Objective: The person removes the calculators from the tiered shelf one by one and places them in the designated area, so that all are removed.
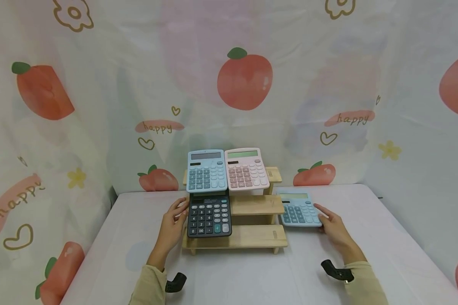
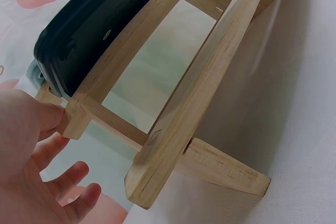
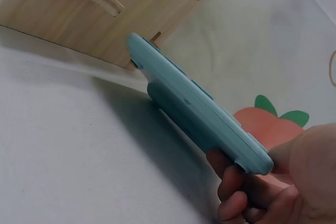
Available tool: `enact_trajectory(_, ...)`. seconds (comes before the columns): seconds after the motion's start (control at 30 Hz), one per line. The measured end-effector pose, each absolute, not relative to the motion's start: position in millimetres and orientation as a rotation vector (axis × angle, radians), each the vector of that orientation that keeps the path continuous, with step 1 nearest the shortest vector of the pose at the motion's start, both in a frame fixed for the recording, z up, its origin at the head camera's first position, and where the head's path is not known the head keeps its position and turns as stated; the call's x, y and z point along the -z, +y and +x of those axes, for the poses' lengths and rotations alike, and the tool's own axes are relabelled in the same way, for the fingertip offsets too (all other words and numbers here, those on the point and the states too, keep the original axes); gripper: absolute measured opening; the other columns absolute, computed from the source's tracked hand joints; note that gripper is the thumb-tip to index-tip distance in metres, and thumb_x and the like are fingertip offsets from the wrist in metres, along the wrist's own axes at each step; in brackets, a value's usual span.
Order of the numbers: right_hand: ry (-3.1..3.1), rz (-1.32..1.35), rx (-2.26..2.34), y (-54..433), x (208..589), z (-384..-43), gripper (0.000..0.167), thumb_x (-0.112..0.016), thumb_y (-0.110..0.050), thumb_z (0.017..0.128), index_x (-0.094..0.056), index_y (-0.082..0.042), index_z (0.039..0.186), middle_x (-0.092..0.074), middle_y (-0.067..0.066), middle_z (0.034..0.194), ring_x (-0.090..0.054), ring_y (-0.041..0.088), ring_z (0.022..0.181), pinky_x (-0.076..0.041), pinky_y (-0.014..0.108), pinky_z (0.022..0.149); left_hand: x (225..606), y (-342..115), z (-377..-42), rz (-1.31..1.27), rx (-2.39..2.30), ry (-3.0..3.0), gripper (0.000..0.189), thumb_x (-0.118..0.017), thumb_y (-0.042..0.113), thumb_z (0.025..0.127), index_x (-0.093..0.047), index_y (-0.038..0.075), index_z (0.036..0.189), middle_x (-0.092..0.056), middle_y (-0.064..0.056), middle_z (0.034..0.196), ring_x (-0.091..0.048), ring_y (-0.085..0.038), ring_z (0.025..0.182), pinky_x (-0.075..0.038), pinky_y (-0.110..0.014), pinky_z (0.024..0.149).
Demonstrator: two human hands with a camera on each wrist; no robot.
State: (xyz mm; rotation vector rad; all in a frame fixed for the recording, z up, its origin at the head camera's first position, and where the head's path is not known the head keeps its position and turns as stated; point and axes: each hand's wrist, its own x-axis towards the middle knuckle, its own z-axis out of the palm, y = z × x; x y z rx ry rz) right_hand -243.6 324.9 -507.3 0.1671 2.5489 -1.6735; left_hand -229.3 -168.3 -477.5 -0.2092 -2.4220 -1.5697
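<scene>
Light-blue rectangular plastic calculator (image 1: 300,210); right grip (image 1: 335,230) closed on its edge, likely leaving the face clear
Left grip (image 1: 171,228) pinches tiered pale-wood stand (image 1: 252,237) end; likely steadying

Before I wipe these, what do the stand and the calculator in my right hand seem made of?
Stand: wood, perhaps unvarnished; grain and dark streaks show. Held calculator: probably plastic, satin-looking, judging by its smooth, rounded, evenly blue casing.

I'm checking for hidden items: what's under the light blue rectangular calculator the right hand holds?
Beneath the light blue rectangular calculator, curled fingers of the right hand and shadowed white tabletop show. What the fingers and calculator cover cannot be seen.
</scene>
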Motion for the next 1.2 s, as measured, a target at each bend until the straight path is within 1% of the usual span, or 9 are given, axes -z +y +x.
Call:
enact_trajectory(0.27,2.642,0.32,1.581,322.1,503.6,-244.4,0.056,-0.037,-0.028,0.11,-0.03,-0.001,0.158,-0.055,0.024,0.127,-0.052,0.006,0.068,-0.047,0.024,0.063,478.2,-168.5,-229.6,-0.208,1.563,-2.422,0.037,-0.048,0.005,0.105,-0.056,-0.006,0.14,-0.044,-0.018,0.157,-0.043,-0.036,0.146,-0.048,-0.056,0.104)
enact_trajectory(0.43,2.693,0.323,1.469,318.8,491.7,-241.5,0.062,-0.037,-0.036,0.109,-0.028,0.002,0.158,-0.049,0.033,0.143,-0.054,0.009,0.065,-0.048,0.024,0.063,478.6,-168.9,-229.2,-0.193,1.555,-2.432,0.037,-0.048,0.006,0.106,-0.056,-0.005,0.14,-0.044,-0.015,0.157,-0.042,-0.036,0.146,-0.048,-0.056,0.104)
enact_trajectory(0.5,2.706,0.324,1.413,317.5,487.0,-240.7,0.063,-0.035,-0.038,0.109,-0.026,0.002,0.158,-0.044,0.035,0.149,-0.057,0.014,0.071,-0.049,0.026,0.066,478.8,-169.0,-229.1,-0.19,1.553,-2.435,0.037,-0.048,0.005,0.106,-0.056,-0.005,0.141,-0.044,-0.014,0.157,-0.041,-0.036,0.147,-0.048,-0.056,0.104)
enact_trajectory(0.6,2.719,0.302,1.329,315.1,480.2,-238.9,0.065,-0.035,-0.039,0.109,-0.024,0.004,0.158,-0.039,0.035,0.152,-0.067,0.036,0.105,-0.055,0.04,0.09,479.1,-169.0,-228.7,-0.191,1.554,-2.435,0.037,-0.048,0.005,0.106,-0.055,-0.005,0.141,-0.044,-0.014,0.158,-0.041,-0.036,0.147,-0.048,-0.056,0.104)
enact_trajectory(0.67,2.728,0.285,1.281,313.5,475.8,-237.9,0.066,-0.034,-0.039,0.109,-0.023,0.005,0.157,-0.036,0.037,0.154,-0.053,0.05,0.131,-0.047,0.053,0.105,479.1,-169.0,-228.5,-0.194,1.557,-2.432,0.037,-0.048,0.005,0.105,-0.055,-0.005,0.141,-0.044,-0.015,0.157,-0.041,-0.036,0.147,-0.048,-0.056,0.104)
enact_trajectory(0.73,2.744,0.282,1.242,312.0,471.6,-236.7,0.067,-0.035,-0.039,0.109,-0.023,0.007,0.157,-0.035,0.038,0.153,-0.036,0.053,0.143,-0.036,0.063,0.113,478.9,-169.0,-228.3,-0.197,1.56,-2.429,0.037,-0.048,0.005,0.105,-0.055,-0.005,0.141,-0.044,-0.015,0.157,-0.041,-0.036,0.147,-0.048,-0.056,0.104)
enact_trajectory(0.9,2.784,0.289,1.208,309.7,462.5,-233.6,0.07,-0.034,-0.043,0.108,-0.024,0.007,0.156,-0.039,0.039,0.149,-0.04,0.054,0.14,-0.034,0.066,0.112,477.9,-168.9,-228.1,-0.211,1.565,-2.421,0.037,-0.049,0.006,0.105,-0.055,-0.005,0.14,-0.045,-0.014,0.157,-0.041,-0.036,0.147,-0.048,-0.056,0.103)
enact_trajectory(1.03,2.802,0.254,1.224,307.2,458.0,-231.1,0.072,-0.032,-0.047,0.108,-0.023,0.006,0.157,-0.037,0.038,0.151,-0.036,0.054,0.142,-0.033,0.068,0.112,477.3,-168.2,-228.0,-0.207,1.57,-2.423,0.037,-0.049,0.007,0.106,-0.055,-0.005,0.14,-0.045,-0.015,0.157,-0.04,-0.036,0.147,-0.047,-0.057,0.103)
enact_trajectory(1.2,2.849,0.196,1.247,300.8,451.1,-227.4,0.069,-0.034,-0.043,0.109,-0.026,0.006,0.156,-0.041,0.038,0.149,-0.04,0.054,0.14,-0.035,0.068,0.11,476.0,-166.7,-228.0,-0.2,1.571,-2.43,0.037,-0.049,0.006,0.105,-0.056,-0.005,0.14,-0.045,-0.016,0.157,-0.041,-0.037,0.147,-0.047,-0.057,0.103)
